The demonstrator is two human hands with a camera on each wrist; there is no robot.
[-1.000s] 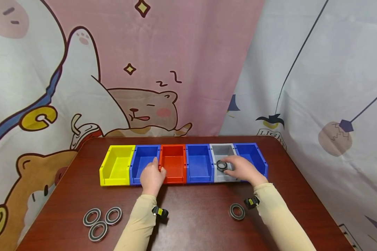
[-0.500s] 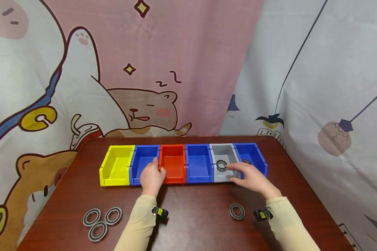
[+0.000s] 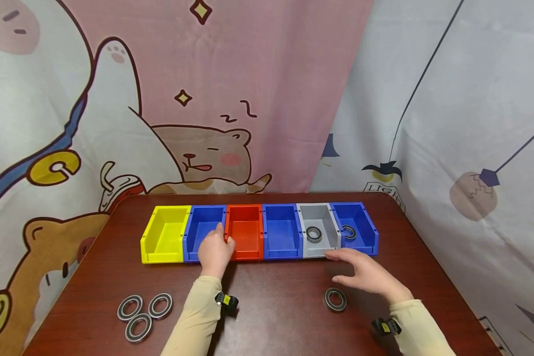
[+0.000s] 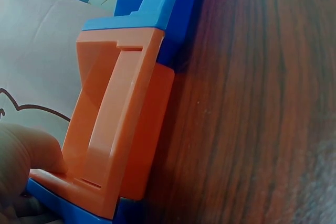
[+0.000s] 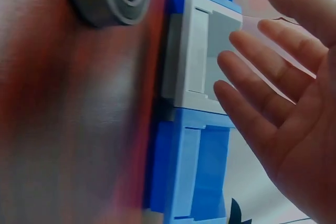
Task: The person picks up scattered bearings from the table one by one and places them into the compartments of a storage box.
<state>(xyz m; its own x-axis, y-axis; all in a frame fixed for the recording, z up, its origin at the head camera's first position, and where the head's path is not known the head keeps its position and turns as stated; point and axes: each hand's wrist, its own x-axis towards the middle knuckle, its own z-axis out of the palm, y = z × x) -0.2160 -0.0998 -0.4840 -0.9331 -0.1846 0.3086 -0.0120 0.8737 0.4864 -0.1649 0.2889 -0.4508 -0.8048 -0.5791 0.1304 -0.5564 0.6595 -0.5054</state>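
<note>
My left hand (image 3: 215, 251) grips the edge between the red bin (image 3: 245, 232) and the blue bin (image 3: 200, 227) on its left; in the left wrist view the thumb (image 4: 39, 150) presses inside the red bin's wall. My right hand (image 3: 367, 272) holds nothing, its fingers spread in front of the grey bin (image 3: 327, 217). One ball bearing (image 3: 313, 234) lies in that grey bin, another bearing (image 3: 349, 232) in the rightmost blue bin (image 3: 358, 222). Just left of the right hand, a loose bearing (image 3: 335, 300) lies on the table, large in the right wrist view.
Three bearings (image 3: 139, 328) lie clustered at the table's front left. A yellow bin (image 3: 166, 232) ends the row on the left, and a middle blue bin (image 3: 282, 232) stands between red and grey. A printed curtain (image 3: 293, 99) hangs behind the table (image 3: 271, 306).
My right hand has let go of the bearing in the grey bin and drawn back toward the table's front, fingers opening. The left hand stays in place.
</note>
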